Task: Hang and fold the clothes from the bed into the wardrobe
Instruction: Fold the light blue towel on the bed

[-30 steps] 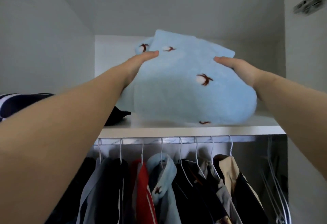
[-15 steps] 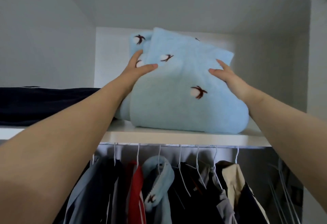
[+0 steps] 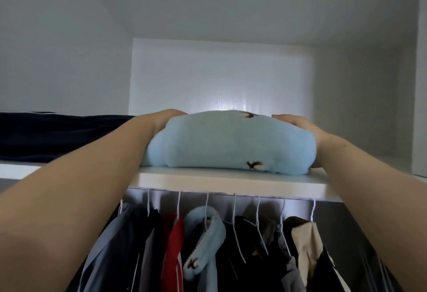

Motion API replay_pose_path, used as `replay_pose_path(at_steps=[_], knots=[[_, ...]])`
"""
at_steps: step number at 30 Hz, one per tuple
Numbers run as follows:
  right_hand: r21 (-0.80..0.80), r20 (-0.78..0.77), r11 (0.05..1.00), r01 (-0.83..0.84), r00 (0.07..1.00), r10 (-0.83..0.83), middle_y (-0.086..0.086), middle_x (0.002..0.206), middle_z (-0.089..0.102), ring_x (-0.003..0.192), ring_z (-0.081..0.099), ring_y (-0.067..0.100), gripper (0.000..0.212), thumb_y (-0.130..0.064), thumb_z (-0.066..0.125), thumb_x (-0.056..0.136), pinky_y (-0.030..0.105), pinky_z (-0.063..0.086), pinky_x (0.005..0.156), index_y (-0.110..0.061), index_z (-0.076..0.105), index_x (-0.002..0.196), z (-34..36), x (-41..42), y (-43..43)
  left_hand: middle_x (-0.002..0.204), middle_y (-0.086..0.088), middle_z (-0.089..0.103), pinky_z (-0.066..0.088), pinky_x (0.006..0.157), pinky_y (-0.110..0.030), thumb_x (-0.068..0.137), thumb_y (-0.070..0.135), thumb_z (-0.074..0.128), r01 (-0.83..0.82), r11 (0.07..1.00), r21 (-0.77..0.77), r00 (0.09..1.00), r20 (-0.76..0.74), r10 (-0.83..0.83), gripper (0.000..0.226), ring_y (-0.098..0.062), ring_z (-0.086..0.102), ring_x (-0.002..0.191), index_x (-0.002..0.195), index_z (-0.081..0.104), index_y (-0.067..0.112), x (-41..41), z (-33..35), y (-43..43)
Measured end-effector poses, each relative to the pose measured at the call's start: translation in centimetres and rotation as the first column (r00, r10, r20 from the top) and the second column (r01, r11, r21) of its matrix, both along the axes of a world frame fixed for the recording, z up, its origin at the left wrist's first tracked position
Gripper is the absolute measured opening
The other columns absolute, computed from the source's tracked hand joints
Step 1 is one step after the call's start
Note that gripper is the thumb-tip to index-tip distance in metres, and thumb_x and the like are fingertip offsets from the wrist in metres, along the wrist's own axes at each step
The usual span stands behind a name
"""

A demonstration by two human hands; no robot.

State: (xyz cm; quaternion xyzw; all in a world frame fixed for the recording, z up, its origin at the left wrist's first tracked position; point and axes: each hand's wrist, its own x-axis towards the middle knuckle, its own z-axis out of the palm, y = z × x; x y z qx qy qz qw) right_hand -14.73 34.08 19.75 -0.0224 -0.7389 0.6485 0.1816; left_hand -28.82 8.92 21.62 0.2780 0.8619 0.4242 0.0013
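On the white wardrobe shelf sits the folded blue fleece, which looks soft, light and springy. The left hand and right hand flank its sides. The right lies flat and the left's fingers are hidden. It is probably best gripped at both ends.

Both bare forearms reach up and forward over the front edge of the shelf, the left hand and right hand set apart, palms turned inward toward each other, fingers stretched forward, their tips hidden.
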Motion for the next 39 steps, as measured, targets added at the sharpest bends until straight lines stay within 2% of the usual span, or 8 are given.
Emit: replay_pose_path(at_steps=[3, 10, 16, 23, 29, 34, 37, 39], knots=[[-0.006, 0.002, 0.999, -0.049, 0.999, 0.049, 0.001, 0.057, 0.067, 0.050, 0.066, 0.016, 0.040, -0.033, 0.051, 0.087, 0.024, 0.047, 0.057, -0.015, 0.072, 0.058, -0.6, 1.1, 0.5, 0.078, 0.004, 0.073, 0.051, 0.061, -0.022, 0.077, 0.024, 0.061, 0.088, 0.989, 0.120, 0.990, 0.097, -0.100, 0.018, -0.016, 0.069, 0.070, 0.068, 0.076, 0.022, 0.0, -0.1, -1.0], [0.265, 0.076, 0.957, 0.123, 0.986, -0.148, 0.004, 0.065, 0.059, 0.054, 0.056, 0.014, 0.028, -0.006, 0.034, 0.100, 0.011, 0.041, 0.034, -0.010, 0.049, 0.077, -1.2, 0.5, -0.4, 0.128, -0.003, 0.057, 0.041, 0.099, -0.038, 0.092, 0.031, 0.052, -0.282, 0.813, -0.509, 0.955, -0.229, 0.189, 0.033, -0.025, 0.055, 0.115, 0.122, 0.059, 0.018, 2.7, 2.9, -0.5], [0.208, -0.100, 0.927, 0.313, 0.949, -0.298, 0.000, 0.066, 0.052, 0.057, 0.048, 0.017, 0.016, -0.007, 0.055, 0.088, 0.013, 0.038, 0.040, -0.014, 0.055, 0.074, -0.5, 0.9, -0.5, 0.143, 0.003, 0.043, 0.028, 0.101, -0.024, 0.094, 0.037, 0.049, -0.120, 0.980, -0.160, 0.903, -0.428, 0.040, 0.038, -0.014, 0.041, 0.127, 0.130, 0.053, 0.024, 6.5, 3.2, 2.3], [0.130, 0.022, 0.992, -0.003, 1.000, 0.001, 0.000, 0.061, 0.070, 0.057, 0.068, 0.017, 0.038, -0.033, 0.052, 0.089, 0.021, 0.050, 0.049, -0.021, 0.075, 0.062, -0.9, 0.4, -0.5, 0.143, 0.014, 0.042, 0.023, 0.112, -0.036, 0.087, 0.070, 0.021, -0.015, 0.927, -0.375, 0.931, -0.343, -0.123, 0.057, -0.011, 0.040, 0.129, 0.133, 0.045, 0.044, 6.6, 0.5, 2.3], [0.273, 0.130, 0.955, 0.114, 0.979, -0.155, -0.001, 0.036, 0.056, 0.054, 0.052, 0.017, 0.026, -0.027, 0.053, 0.093, 0.017, 0.036, 0.038, -0.014, 0.055, 0.070, -0.3, -0.6, -3.4, 0.146, 0.003, 0.041, 0.025, 0.107, -0.031, 0.092, 0.063, 0.017, -0.211, 0.889, -0.406, 0.899, -0.439, 0.012, 0.059, -0.020, 0.037, 0.132, 0.139, 0.041, 0.036, 5.4, 0.0, 1.5], [0.329, -0.273, 0.885, 0.329, 0.930, -0.245, -0.003, 0.106, 0.064, 0.103, 0.057, 0.015, 0.011, -0.018, 0.060, 0.089, 0.024, 0.044, 0.092, -0.020, 0.068, 0.097, -0.3, -0.8, -3.3, 0.125, -0.004, 0.058, 0.033, 0.083, -0.028, 0.098, 0.041, 0.026, -0.290, 0.887, -0.360, 0.854, -0.515, 0.071, 0.045, -0.022, 0.050, 0.107, 0.118, 0.061, 0.020, 5.9, -0.4, 1.7], [0.175, -0.625, 0.893, 0.415, 0.747, -0.225, -0.019, 0.098, 0.067, 0.097, 0.057, -0.004, 0.021, -0.020, 0.057, 0.086, 0.008, 0.039, 0.082, -0.036, 0.068, 0.076, 0.1, 1.2, -4.0, 0.121, -0.001, 0.059, 0.034, 0.081, -0.028, 0.097, 0.032, 0.031, -0.279, 0.927, -0.253, 0.839, -0.533, 0.107, 0.037, -0.020, 0.049, 0.101, 0.108, 0.064, 0.018, 6.7, -0.7, 1.8], [0.387, -0.648, 0.823, 0.416, 0.758, -0.079, -0.031, 0.093, 0.064, 0.099, 0.055, -0.008, 0.025, -0.026, 0.052, 0.088, 0.011, 0.036, 0.087, -0.041, 0.068, 0.077, 0.8, 2.2, -5.5, 0.127, 0.004, 0.057, 0.034, 0.087, -0.027, 0.097, 0.028, 0.032, -0.196, 0.975, -0.103, 0.835, -0.540, 0.111, 0.034, -0.018, 0.048, 0.112, 0.113, 0.063, 0.025, 7.3, -1.0, 1.9]])
